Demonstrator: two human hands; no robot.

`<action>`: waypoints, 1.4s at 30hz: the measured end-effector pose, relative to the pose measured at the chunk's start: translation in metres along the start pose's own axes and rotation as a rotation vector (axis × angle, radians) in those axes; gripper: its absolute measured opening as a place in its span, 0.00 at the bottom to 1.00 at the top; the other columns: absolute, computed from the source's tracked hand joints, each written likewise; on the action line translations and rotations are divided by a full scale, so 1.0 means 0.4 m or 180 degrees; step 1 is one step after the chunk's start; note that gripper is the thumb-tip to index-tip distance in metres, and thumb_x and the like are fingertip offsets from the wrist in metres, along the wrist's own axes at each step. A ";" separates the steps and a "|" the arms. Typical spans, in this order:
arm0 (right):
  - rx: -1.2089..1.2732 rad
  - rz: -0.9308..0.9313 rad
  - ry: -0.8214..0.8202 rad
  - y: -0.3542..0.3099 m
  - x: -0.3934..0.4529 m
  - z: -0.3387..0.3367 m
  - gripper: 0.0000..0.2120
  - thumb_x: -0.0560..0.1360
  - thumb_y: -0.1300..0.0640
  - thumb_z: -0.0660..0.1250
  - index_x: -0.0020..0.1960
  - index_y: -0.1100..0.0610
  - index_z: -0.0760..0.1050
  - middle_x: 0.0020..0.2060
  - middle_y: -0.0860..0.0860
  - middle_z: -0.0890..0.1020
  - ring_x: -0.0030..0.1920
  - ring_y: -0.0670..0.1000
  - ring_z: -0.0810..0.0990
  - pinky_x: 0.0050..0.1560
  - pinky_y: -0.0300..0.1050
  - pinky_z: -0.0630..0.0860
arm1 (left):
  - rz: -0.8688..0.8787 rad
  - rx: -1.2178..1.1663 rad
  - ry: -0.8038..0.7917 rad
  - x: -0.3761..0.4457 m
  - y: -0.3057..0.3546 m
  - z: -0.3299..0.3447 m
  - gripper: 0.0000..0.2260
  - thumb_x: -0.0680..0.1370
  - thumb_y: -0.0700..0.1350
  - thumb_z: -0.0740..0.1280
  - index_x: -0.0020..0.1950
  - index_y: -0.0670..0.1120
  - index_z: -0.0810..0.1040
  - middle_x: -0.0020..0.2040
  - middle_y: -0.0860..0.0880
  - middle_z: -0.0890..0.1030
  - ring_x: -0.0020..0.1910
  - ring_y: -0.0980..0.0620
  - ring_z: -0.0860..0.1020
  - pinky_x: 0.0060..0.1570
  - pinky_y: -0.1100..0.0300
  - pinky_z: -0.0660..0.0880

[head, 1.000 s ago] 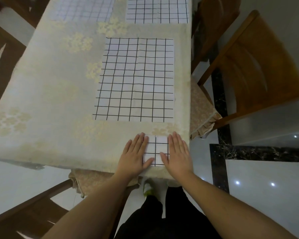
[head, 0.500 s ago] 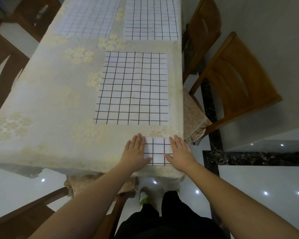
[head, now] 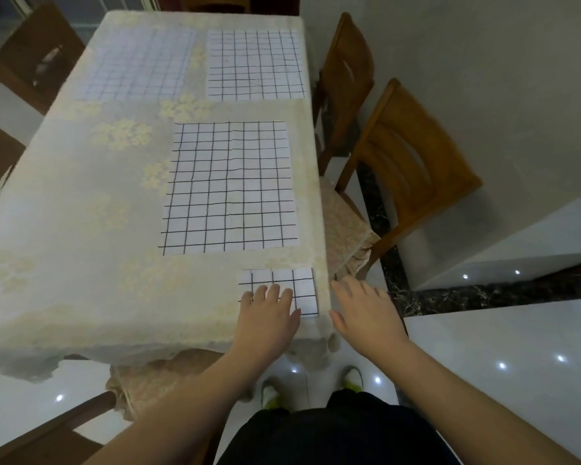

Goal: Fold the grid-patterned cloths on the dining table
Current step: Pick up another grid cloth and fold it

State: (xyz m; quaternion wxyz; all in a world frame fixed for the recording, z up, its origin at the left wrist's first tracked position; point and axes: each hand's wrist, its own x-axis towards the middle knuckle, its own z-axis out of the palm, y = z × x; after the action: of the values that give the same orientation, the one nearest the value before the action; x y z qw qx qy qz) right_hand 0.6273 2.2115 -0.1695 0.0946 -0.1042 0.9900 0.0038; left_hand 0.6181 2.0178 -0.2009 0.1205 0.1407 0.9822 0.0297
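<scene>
A small folded grid-patterned cloth (head: 291, 285) lies at the table's near right corner. My left hand (head: 269, 313) rests flat on its left part, fingers together and spread forward. My right hand (head: 366, 310) hovers off the table's right edge, fingers apart, holding nothing. A large unfolded grid cloth (head: 230, 187) lies flat in the middle of the table. Two more unfolded grid cloths lie at the far end, one with faint lines (head: 138, 63) on the left and one with dark lines (head: 255, 63) on the right.
The dining table (head: 64, 213) is covered with a cream floral tablecloth. Wooden chairs stand along the right side (head: 413, 156), at the far left (head: 37, 52) and at the near left corner (head: 47, 427). A glossy white floor lies below.
My right hand has slid off the folded cloth and past the table's right edge. My left hand stays on the cloth. The view has pulled back, showing more of the table.
</scene>
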 end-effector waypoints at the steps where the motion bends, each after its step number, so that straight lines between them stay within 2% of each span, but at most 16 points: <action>1: 0.0002 0.0013 0.0071 0.013 -0.008 0.004 0.24 0.73 0.45 0.67 0.65 0.55 0.73 0.58 0.54 0.79 0.56 0.56 0.79 0.52 0.52 0.76 | -0.0008 -0.0072 -0.0016 0.005 0.016 -0.007 0.19 0.80 0.57 0.56 0.64 0.48 0.75 0.61 0.48 0.79 0.62 0.45 0.75 0.59 0.46 0.70; 5: 0.0046 0.0026 0.0217 0.085 -0.036 0.010 0.23 0.68 0.46 0.73 0.60 0.54 0.78 0.53 0.54 0.81 0.51 0.55 0.81 0.48 0.51 0.78 | -0.0060 -0.0377 -0.0117 0.029 0.083 -0.036 0.20 0.81 0.57 0.54 0.69 0.50 0.71 0.64 0.51 0.76 0.63 0.48 0.74 0.59 0.51 0.69; 11: 0.0121 0.0130 0.0443 0.232 -0.082 0.012 0.21 0.69 0.47 0.71 0.58 0.57 0.78 0.53 0.56 0.80 0.56 0.57 0.78 0.60 0.56 0.75 | -0.0032 -0.0278 -0.0283 0.084 0.202 -0.061 0.20 0.81 0.56 0.53 0.70 0.52 0.68 0.65 0.51 0.76 0.62 0.48 0.75 0.58 0.51 0.71; 15: 0.0218 0.0138 0.0416 0.338 -0.098 0.020 0.24 0.70 0.47 0.71 0.60 0.59 0.77 0.53 0.55 0.81 0.56 0.56 0.79 0.61 0.55 0.75 | -0.0076 -0.0181 -0.0353 0.115 0.299 -0.051 0.19 0.81 0.56 0.52 0.68 0.50 0.70 0.60 0.49 0.78 0.57 0.47 0.77 0.53 0.51 0.72; 22: 0.0403 -0.0073 0.0345 0.485 -0.086 0.033 0.26 0.68 0.46 0.74 0.60 0.61 0.78 0.52 0.55 0.82 0.52 0.55 0.81 0.55 0.50 0.79 | -0.0197 -0.0093 -0.0193 0.159 0.428 -0.042 0.16 0.80 0.53 0.57 0.63 0.49 0.74 0.55 0.50 0.80 0.52 0.46 0.79 0.48 0.52 0.73; 25: 0.0408 -0.0291 0.0434 0.504 -0.063 0.031 0.26 0.68 0.46 0.74 0.60 0.60 0.78 0.52 0.54 0.82 0.52 0.54 0.81 0.54 0.51 0.79 | -0.0209 0.0042 0.0096 0.159 0.439 -0.049 0.11 0.75 0.52 0.67 0.54 0.49 0.80 0.45 0.50 0.83 0.41 0.47 0.81 0.37 0.53 0.76; 27: 0.0434 -0.0389 0.0419 0.501 -0.037 0.026 0.25 0.68 0.46 0.74 0.60 0.59 0.78 0.53 0.54 0.82 0.53 0.54 0.81 0.54 0.51 0.79 | -0.0295 0.0084 0.0310 0.156 0.431 -0.050 0.09 0.73 0.51 0.70 0.49 0.49 0.81 0.41 0.51 0.83 0.37 0.48 0.81 0.33 0.54 0.76; 29: 0.0440 -0.0499 0.0413 0.485 -0.004 0.019 0.25 0.69 0.45 0.73 0.60 0.58 0.78 0.53 0.53 0.81 0.54 0.54 0.81 0.54 0.51 0.78 | -0.0362 0.0080 0.0390 0.153 0.412 -0.056 0.10 0.74 0.52 0.67 0.50 0.49 0.81 0.41 0.51 0.83 0.38 0.48 0.81 0.35 0.53 0.76; 32: 0.0469 -0.0646 0.0352 0.451 0.044 0.005 0.24 0.71 0.45 0.72 0.62 0.57 0.77 0.55 0.53 0.81 0.56 0.54 0.80 0.56 0.52 0.78 | -0.0569 -0.0026 0.0304 0.148 0.383 -0.077 0.19 0.77 0.56 0.54 0.56 0.50 0.80 0.47 0.52 0.83 0.46 0.49 0.82 0.49 0.51 0.75; 35: 0.0470 -0.0897 0.0285 0.401 0.102 -0.018 0.24 0.74 0.45 0.68 0.66 0.57 0.74 0.60 0.53 0.79 0.61 0.55 0.78 0.61 0.53 0.75 | -0.0737 -0.0201 0.0299 0.150 0.334 -0.086 0.23 0.78 0.57 0.50 0.62 0.49 0.78 0.54 0.52 0.82 0.54 0.50 0.80 0.59 0.51 0.71; 37: 0.0476 -0.1078 0.0200 0.364 0.143 -0.028 0.24 0.78 0.45 0.62 0.70 0.56 0.69 0.66 0.53 0.75 0.67 0.54 0.72 0.68 0.53 0.68 | -0.0803 -0.0301 0.0406 0.155 0.293 -0.088 0.27 0.76 0.58 0.45 0.62 0.49 0.78 0.55 0.52 0.82 0.55 0.49 0.79 0.59 0.52 0.71; 39: 0.0409 -0.1189 0.0188 0.321 0.188 -0.035 0.24 0.79 0.46 0.61 0.71 0.55 0.68 0.68 0.53 0.73 0.69 0.54 0.70 0.70 0.53 0.65 | -0.0900 -0.0431 0.0450 0.168 0.236 -0.088 0.30 0.75 0.59 0.43 0.63 0.48 0.77 0.57 0.51 0.81 0.58 0.48 0.78 0.58 0.51 0.71; 42: 0.0252 -0.1187 0.0231 0.263 0.260 -0.055 0.23 0.74 0.46 0.68 0.65 0.55 0.75 0.60 0.53 0.79 0.62 0.54 0.77 0.62 0.53 0.74 | -0.1015 -0.0476 0.0529 0.196 0.150 -0.098 0.30 0.74 0.59 0.44 0.63 0.49 0.77 0.57 0.51 0.80 0.57 0.47 0.78 0.56 0.50 0.72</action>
State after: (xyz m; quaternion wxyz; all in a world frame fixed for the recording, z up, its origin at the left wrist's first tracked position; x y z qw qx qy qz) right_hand 0.5015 2.2923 -0.1689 0.0620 -0.2820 0.9557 -0.0565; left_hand 0.5515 2.0966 -0.1753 0.0522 -0.0290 0.9937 0.0946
